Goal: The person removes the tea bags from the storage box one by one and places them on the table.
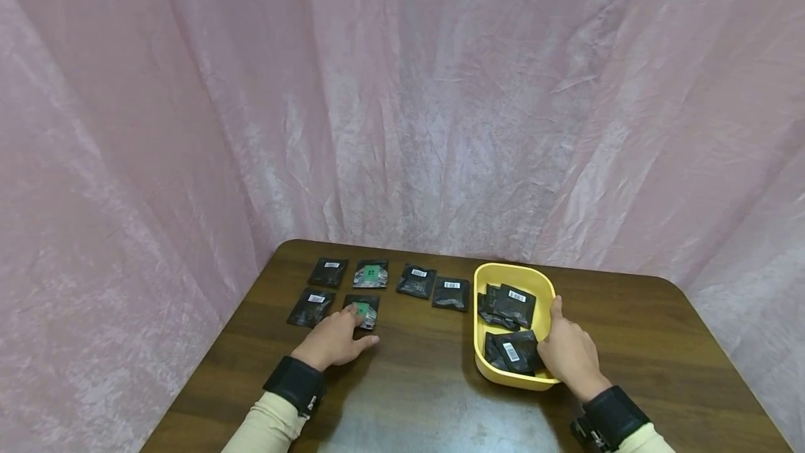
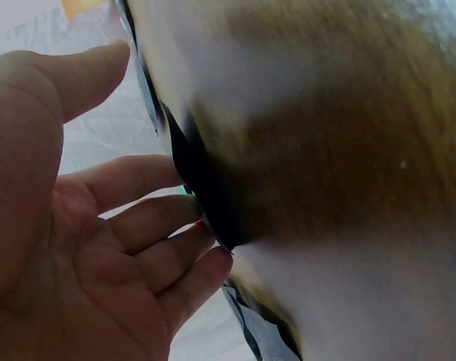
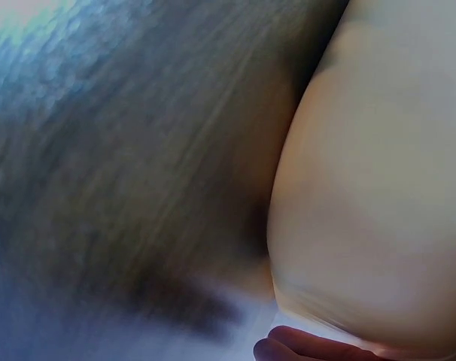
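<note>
My left hand [image 1: 336,338] reaches over a black sachet with a green label [image 1: 369,313], its fingertips touching the sachet. In the left wrist view the fingers [image 2: 164,222] are mostly straight, against the dark sachet edge [image 2: 205,188]. My right hand [image 1: 571,351] grips the right side of a yellow plastic bin [image 1: 512,382], thumb up at the rim. The right wrist view shows the bin's wall [image 3: 371,188] close up, with fingertips [image 3: 303,346] by its lower edge. Inside the bin lie two groups of black sachets [image 1: 517,306], some showing white barcode labels.
Left of the bin, more black sachets lie flat on the brown wooden table [image 1: 415,383]: a barcoded pair [image 1: 451,293] beside the bin, a green-labelled one [image 1: 371,274] behind my left hand, and two at far left [image 1: 311,307]. A pink curtain [image 1: 402,103] hangs behind the table.
</note>
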Demonstrator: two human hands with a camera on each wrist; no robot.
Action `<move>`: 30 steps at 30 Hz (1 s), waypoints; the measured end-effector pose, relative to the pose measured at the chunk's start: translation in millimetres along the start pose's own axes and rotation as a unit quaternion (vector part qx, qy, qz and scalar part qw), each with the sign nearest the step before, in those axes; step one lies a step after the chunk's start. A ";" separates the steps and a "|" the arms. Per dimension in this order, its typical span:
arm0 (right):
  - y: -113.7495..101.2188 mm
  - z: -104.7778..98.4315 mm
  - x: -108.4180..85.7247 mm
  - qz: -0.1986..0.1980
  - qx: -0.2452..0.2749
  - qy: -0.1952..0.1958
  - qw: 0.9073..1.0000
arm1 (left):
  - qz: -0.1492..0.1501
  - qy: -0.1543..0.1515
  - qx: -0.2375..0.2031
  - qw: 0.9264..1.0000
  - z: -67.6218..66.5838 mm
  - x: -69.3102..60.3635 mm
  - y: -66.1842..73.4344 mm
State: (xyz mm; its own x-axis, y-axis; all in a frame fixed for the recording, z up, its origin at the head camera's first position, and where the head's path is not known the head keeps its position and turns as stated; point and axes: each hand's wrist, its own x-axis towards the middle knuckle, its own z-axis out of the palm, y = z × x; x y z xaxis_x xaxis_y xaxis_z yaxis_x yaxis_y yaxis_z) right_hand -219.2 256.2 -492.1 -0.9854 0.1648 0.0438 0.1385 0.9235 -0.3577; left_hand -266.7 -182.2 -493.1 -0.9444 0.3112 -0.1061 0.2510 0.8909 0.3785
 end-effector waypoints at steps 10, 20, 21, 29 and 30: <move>-0.1 -0.2 0.7 0.002 -0.003 -0.004 1.000 | 0.012 0.027 0.010 1.000 6.0 1.1 0.3; 0.1 0.1 0.5 0.005 -0.004 -0.010 1.000 | 0.009 0.046 0.041 0.998 10.2 4.0 0.2; 0.0 0.0 0.4 0.006 -0.003 -0.011 1.000 | 0.009 0.050 0.044 0.998 10.6 4.1 0.4; -1.2 -0.7 0.7 0.007 -0.005 -0.008 1.000 | 0.002 0.078 0.046 0.996 9.9 6.9 8.0; -1.2 -0.7 0.6 0.007 -0.005 -0.008 1.000 | 0.005 0.085 0.048 0.995 9.2 6.6 10.4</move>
State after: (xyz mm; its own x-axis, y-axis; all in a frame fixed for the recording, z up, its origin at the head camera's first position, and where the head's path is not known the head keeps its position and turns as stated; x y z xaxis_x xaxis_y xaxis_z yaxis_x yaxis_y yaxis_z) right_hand -219.9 255.4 -491.0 -0.9847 0.1727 0.0241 0.1536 0.9248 -0.3481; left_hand -268.4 -167.8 -498.2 -0.9621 0.2666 0.0569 0.2715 0.9185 0.2875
